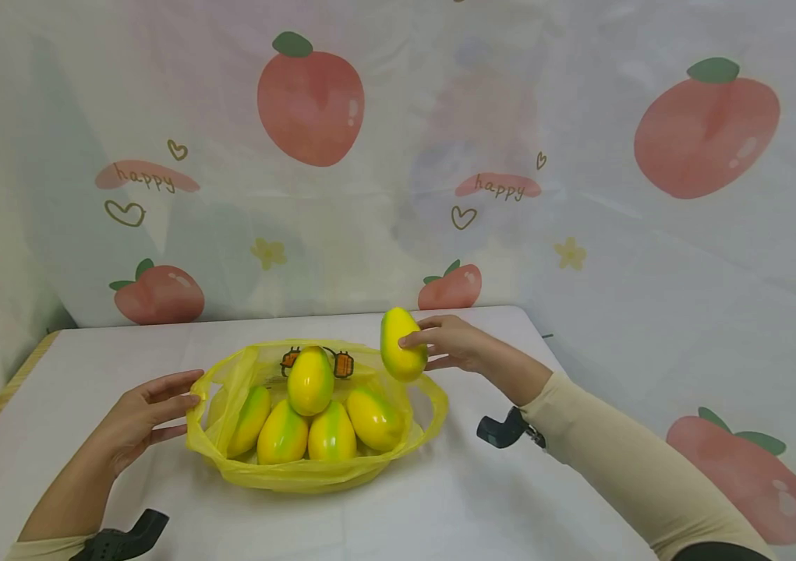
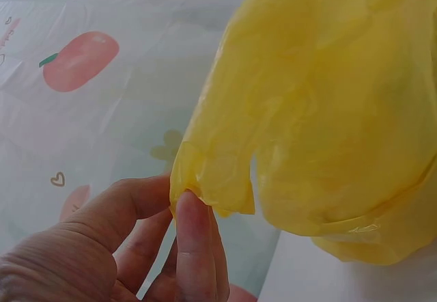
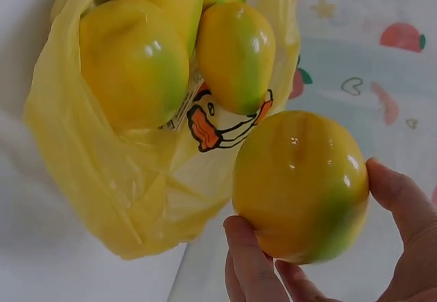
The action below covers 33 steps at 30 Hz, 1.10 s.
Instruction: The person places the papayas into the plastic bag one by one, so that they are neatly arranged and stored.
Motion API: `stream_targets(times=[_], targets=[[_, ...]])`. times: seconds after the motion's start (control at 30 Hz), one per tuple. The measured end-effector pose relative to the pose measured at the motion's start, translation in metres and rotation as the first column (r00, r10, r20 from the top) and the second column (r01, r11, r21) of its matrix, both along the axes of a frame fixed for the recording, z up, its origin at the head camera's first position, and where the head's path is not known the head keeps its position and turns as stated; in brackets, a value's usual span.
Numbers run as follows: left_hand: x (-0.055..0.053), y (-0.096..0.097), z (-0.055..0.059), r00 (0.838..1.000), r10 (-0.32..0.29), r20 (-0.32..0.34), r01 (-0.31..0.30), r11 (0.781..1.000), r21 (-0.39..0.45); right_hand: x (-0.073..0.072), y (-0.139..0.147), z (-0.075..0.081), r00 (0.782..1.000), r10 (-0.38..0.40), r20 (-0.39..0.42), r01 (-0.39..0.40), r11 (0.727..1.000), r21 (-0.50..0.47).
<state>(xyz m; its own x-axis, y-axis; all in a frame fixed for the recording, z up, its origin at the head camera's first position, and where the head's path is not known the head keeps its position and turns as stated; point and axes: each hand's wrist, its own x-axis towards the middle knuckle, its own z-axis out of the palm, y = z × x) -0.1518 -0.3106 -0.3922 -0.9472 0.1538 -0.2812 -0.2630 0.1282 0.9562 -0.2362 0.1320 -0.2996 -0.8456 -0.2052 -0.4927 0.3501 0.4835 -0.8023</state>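
Note:
A yellow plastic bag (image 1: 278,478) lies with its mouth wide on the white table, and several yellow-green mangoes (image 1: 283,433) are in it. One mango (image 1: 310,382) rests on top of the others. At the bag's left side, my left hand (image 1: 138,413) pinches its handle (image 2: 212,179) between thumb and fingers. Above the bag's right rim, my right hand (image 1: 457,343) grips another mango (image 1: 401,360) between thumb and fingertips. In the right wrist view this held mango (image 3: 300,186) is apart from the ones inside. The bag wall hides the lower mangoes' undersides.
The white-covered table (image 1: 426,506) has a bare wooden edge (image 1: 8,389) at its left. Behind it hangs a curtain (image 1: 398,156) printed with fruit and hearts. A dark wrist mount (image 1: 503,430) sits below the right wrist.

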Motion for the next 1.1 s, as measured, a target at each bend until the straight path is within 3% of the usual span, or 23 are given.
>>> stream_targets(times=[0.4, 1.1], targets=[[0.0, -0.001, 0.0, 1.0, 0.001, -0.003, -0.001, 1.0, -0.002, 0.015, -0.025, -0.005, 0.998, 0.029, 0.058, -0.027, 0.999, -0.042], [0.001, 0.0, 0.003, 1.0, 0.005, 0.003, -0.004, 1.0, -0.017, 0.017, -0.053, -0.03, 0.987, 0.114, 0.11, -0.105, 0.991, -0.088]])
